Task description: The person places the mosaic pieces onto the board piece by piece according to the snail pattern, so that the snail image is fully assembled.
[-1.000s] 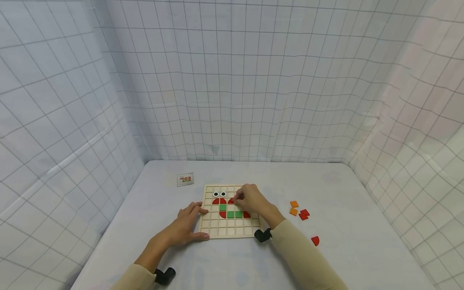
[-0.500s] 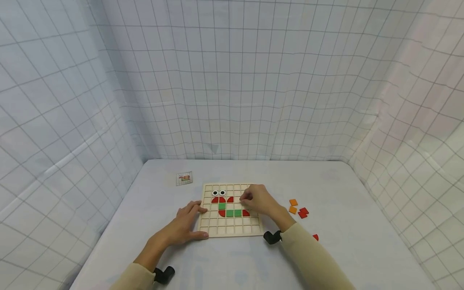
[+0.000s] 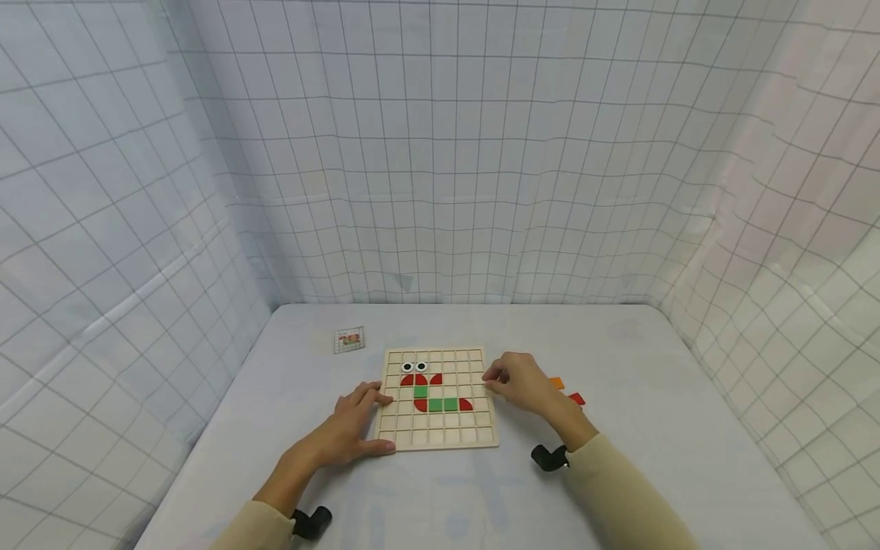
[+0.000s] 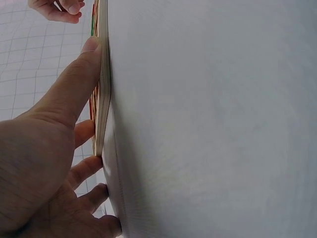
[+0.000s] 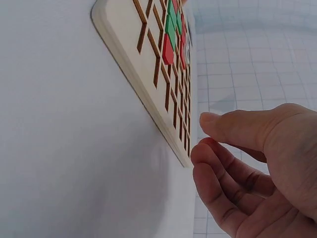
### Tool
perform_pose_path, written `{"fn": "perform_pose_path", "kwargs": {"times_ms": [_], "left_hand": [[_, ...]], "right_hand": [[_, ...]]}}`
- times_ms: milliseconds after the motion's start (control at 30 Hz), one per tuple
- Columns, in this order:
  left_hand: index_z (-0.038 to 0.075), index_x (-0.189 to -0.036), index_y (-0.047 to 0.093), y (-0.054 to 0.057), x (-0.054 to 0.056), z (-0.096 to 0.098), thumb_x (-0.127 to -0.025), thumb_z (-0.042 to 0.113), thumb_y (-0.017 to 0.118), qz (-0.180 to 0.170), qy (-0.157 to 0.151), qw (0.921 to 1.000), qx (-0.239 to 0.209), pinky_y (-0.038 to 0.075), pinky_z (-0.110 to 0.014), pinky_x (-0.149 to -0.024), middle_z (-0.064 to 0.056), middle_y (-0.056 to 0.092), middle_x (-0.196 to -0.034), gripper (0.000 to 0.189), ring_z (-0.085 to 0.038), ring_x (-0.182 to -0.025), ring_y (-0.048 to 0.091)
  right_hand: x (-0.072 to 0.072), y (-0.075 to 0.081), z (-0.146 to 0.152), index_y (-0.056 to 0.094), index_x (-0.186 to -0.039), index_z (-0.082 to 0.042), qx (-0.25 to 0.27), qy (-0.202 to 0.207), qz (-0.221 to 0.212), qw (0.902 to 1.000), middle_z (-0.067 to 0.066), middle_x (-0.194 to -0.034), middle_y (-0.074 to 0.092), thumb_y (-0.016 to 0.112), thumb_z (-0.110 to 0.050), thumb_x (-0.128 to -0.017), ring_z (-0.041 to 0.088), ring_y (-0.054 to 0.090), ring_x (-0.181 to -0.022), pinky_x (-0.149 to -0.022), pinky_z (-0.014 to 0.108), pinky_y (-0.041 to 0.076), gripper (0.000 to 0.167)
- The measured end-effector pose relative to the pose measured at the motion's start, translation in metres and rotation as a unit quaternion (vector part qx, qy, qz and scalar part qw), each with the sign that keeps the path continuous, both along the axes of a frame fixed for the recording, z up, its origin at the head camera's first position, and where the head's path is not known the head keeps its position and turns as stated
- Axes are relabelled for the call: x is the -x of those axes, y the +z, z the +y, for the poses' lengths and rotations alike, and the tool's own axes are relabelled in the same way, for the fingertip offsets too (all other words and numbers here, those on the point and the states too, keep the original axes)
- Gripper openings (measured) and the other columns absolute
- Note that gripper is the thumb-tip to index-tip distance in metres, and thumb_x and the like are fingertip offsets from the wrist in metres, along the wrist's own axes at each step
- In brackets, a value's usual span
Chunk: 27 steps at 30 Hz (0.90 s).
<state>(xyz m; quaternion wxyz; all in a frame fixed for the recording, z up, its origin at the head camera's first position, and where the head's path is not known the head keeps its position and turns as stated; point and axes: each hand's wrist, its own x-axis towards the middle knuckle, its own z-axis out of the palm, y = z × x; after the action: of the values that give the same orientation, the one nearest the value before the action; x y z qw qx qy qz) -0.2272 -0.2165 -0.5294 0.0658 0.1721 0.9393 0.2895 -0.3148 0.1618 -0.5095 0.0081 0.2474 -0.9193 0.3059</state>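
A pale wooden grid board (image 3: 440,437) lies flat on the white table. On it sit two eye discs (image 3: 415,367), several red rounded tiles (image 3: 437,379) and several green square tiles (image 3: 443,405). My left hand (image 3: 352,428) rests at the board's left side, thumb on the near corner and fingertips along the left edge; the left wrist view shows the thumb (image 4: 74,84) against the rim. Just off the board's right edge hovers my right hand (image 3: 520,380). In the right wrist view, a gap shows between its thumb (image 5: 228,126) and loosely bent fingers, with nothing held.
Behind my right wrist, an orange tile (image 3: 556,383) and a red tile (image 3: 577,398) lie partly hidden on the table. A small picture card (image 3: 349,339) lies beyond the board's far left corner. White grid-patterned cloth (image 3: 440,229) encloses the back and sides.
My right hand has let go of the red rounded tile, which stays on the board, and has moved right past the board's edge. The left hand has stayed put.
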Motion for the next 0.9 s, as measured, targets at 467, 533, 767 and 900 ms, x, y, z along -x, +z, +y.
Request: {"fn": "perform_pose_path", "kwargs": {"times_ms": [467,533,767,900], "left_hand": [[0.011,-0.152,0.06,0.003,0.0,0.002,-0.092,0.044,0.101,-0.005,-0.002,1.0,0.005,0.029,-0.083,-0.137,-0.025,0.044,-0.179,0.079,-0.054,-0.167,0.044],[0.011,-0.152,0.06,0.003,0.0,0.001,-0.092,0.044,0.101,-0.003,-0.003,1.0,0.007,0.029,-0.084,-0.137,-0.025,0.044,-0.179,0.08,-0.054,-0.168,0.044],[0.011,-0.152,0.06,0.004,0.0,0.001,-0.092,0.044,0.101,0.001,-0.005,1.0,0.006,0.03,-0.085,-0.135,-0.025,0.045,-0.179,0.079,-0.053,-0.168,0.044],[0.011,-0.152,0.06,0.004,0.0,0.002,-0.092,0.043,0.101,0.002,-0.003,1.0,0.006,0.028,-0.087,-0.135,-0.025,0.045,-0.179,0.079,-0.053,-0.169,0.044]], "right_hand": [[-0.021,-0.003,0.066,0.09,-0.108,-0.01,-0.022,-0.043,0.009,0.9988,0.0,-0.101,0.08,0.089,-0.008,-0.101,0.009,0.066,-0.087,-0.072,0.024,0.055,0.007],[-0.025,-0.003,0.076,0.09,-0.111,-0.011,-0.022,-0.045,0.009,0.9987,0.0,-0.103,0.079,0.09,-0.01,-0.101,0.01,0.065,-0.089,-0.074,0.024,0.055,0.01],[-0.034,-0.004,0.112,0.088,-0.116,-0.01,-0.003,-0.043,0.007,0.999,0.008,-0.112,0.078,0.095,-0.012,-0.098,0.01,0.06,-0.085,-0.067,0.023,0.054,0.019],[-0.036,-0.008,0.13,0.087,-0.116,-0.011,-0.001,-0.047,-0.006,0.9989,0.009,-0.116,0.076,0.098,-0.014,-0.095,0.011,0.059,-0.087,-0.067,0.023,0.053,0.023]]}}
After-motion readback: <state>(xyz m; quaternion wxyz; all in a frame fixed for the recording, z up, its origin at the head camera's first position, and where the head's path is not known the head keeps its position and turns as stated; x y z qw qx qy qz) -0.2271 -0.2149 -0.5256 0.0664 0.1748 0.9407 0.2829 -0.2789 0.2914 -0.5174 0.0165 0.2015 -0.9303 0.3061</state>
